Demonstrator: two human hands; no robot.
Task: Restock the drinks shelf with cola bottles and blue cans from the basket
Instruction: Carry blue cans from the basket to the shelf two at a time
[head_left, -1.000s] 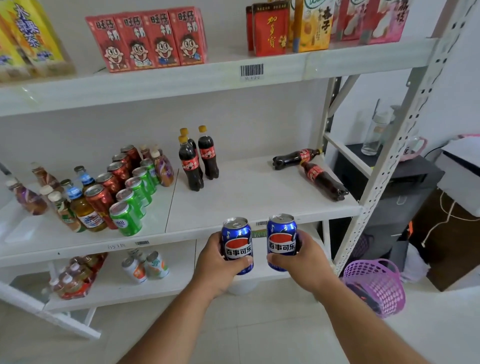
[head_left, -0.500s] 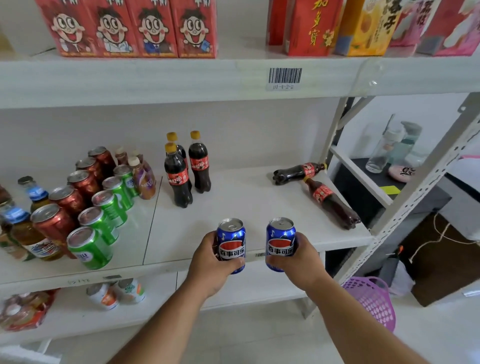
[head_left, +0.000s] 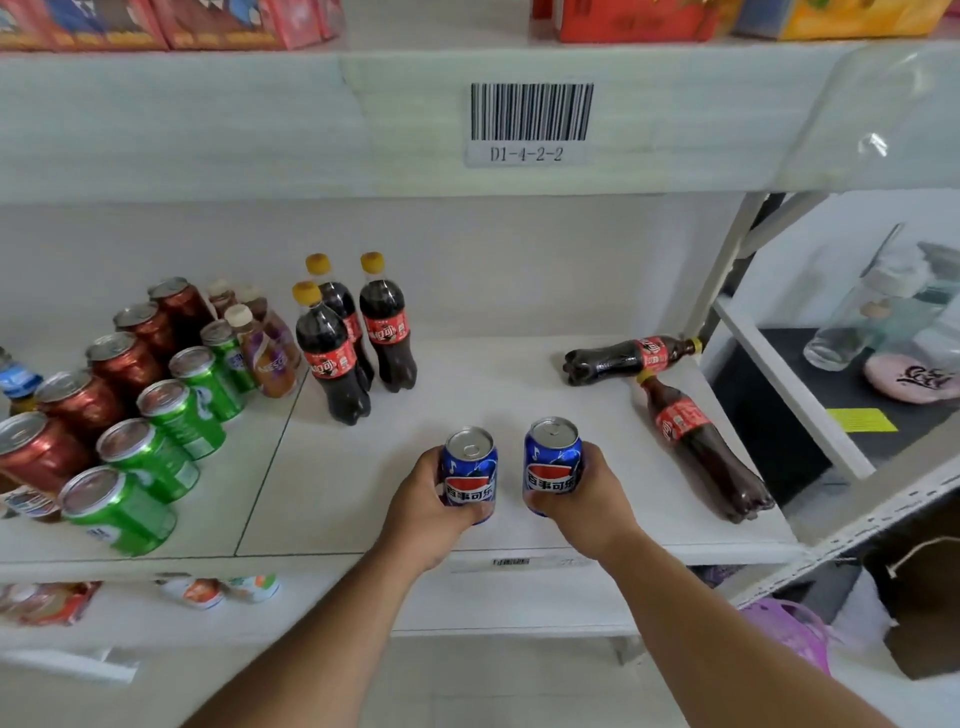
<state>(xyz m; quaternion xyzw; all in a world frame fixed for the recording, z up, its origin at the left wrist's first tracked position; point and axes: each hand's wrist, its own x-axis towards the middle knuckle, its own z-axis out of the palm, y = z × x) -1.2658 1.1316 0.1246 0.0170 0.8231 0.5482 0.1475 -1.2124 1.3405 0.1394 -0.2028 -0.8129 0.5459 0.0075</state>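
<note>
My left hand (head_left: 423, 506) grips an upright blue can (head_left: 469, 470), and my right hand (head_left: 584, 496) grips a second blue can (head_left: 552, 462) beside it. Both cans are over the front part of the white drinks shelf (head_left: 467, 384); whether they touch it I cannot tell. Three cola bottles (head_left: 358, 332) with yellow caps stand upright at the back, left of the cans. Two more cola bottles lie on their sides at the right, one (head_left: 631, 357) near the back wall and one (head_left: 698, 447) pointing toward the front edge. The purple basket (head_left: 789, 631) shows partly below the shelf at the right.
Rows of red cans (head_left: 122, 364) and green cans (head_left: 176, 410) fill the shelf's left section, with small bottles (head_left: 265, 348) behind. An upper shelf (head_left: 363, 119) with a barcode label hangs overhead. The metal upright (head_left: 722, 270) bounds the right side, with a dark side table (head_left: 810, 415) beyond.
Both hands have carried the blue cans forward and up, from below the shelf's front edge to over its surface. The view has closed in on the shelf.
</note>
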